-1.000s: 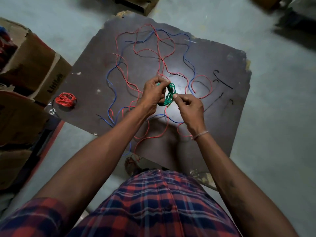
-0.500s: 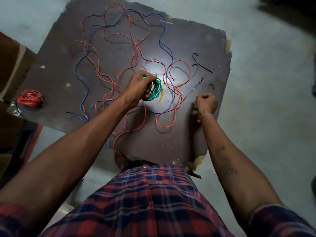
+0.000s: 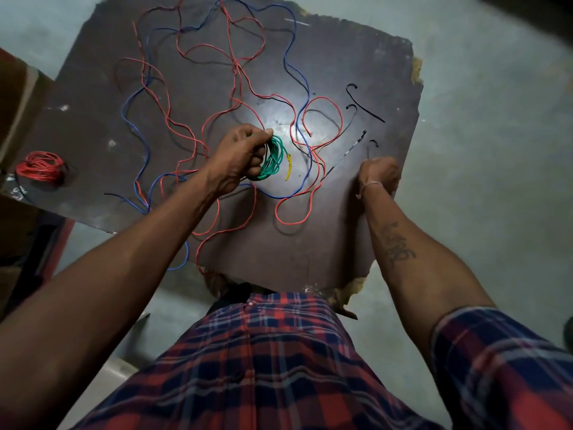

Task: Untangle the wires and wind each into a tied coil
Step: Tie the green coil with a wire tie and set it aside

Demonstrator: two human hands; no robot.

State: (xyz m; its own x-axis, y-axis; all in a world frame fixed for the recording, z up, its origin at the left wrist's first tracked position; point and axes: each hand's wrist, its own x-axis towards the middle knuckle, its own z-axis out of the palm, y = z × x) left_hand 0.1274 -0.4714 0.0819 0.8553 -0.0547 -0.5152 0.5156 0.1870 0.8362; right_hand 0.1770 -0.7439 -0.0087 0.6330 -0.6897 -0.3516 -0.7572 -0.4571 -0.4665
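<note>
A: What is the biggest thing here?

B: The dark brown worktop (image 3: 356,243), a board with broken edges, standing on a grey floor (image 3: 496,150). At the near edge is the person's checked shirt (image 3: 263,367).

A: And on the board?

B: Long loose red wires (image 3: 238,76) and blue wires (image 3: 305,88) lie tangled over the far and middle part. Some loops hang over the near left edge.

A: Is any wire already wound?

B: Yes. A red coil (image 3: 40,166) rests at the far left corner, well apart from the hands. A green coil (image 3: 273,159) is in the middle.

A: Who holds the green one?

B: The left hand (image 3: 238,159) grips it, the fingers curled round its left side, just above the board.

A: And the other hand?

B: The right hand (image 3: 379,173) is at the right edge, with curled fingers. If it pinches something, I cannot tell.

A: Smaller things?

B: Black ties (image 3: 366,110) lie on the right part, one thin striped tie (image 3: 344,156) near the right hand, and a short yellow piece (image 3: 288,169) just right of the green coil.
</note>
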